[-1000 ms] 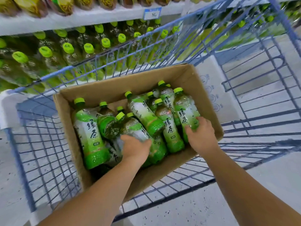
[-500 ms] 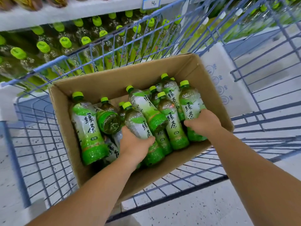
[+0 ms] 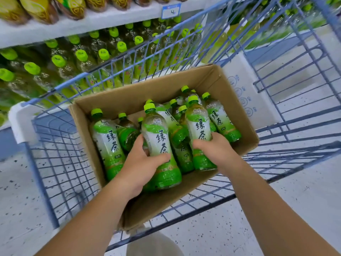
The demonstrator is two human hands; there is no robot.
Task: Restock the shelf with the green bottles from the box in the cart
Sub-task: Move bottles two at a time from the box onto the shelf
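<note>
An open cardboard box (image 3: 230, 85) sits in a blue wire cart (image 3: 60, 163) and holds several green tea bottles with green caps. My left hand (image 3: 142, 167) is wrapped around the lower half of one green bottle (image 3: 158, 137), raised above the others. Around a second green bottle (image 3: 198, 126), also lifted, my right hand (image 3: 215, 150) is closed. Another bottle (image 3: 107, 143) lies at the left side of the box. Beyond the cart, the shelf (image 3: 77, 26) holds rows of green-capped bottles (image 3: 81, 56).
A white carton (image 3: 243, 93) stands in the cart to the right of the box. Yellow-labelled bottles (image 3: 42, 8) stand on the shelf level above. A price tag (image 3: 171, 11) hangs on the shelf edge. Speckled floor (image 3: 221, 228) lies below the cart.
Both hands have closed on a bottle each and lifted them up out of the pile. The view has tilted, bringing the shelf closer.
</note>
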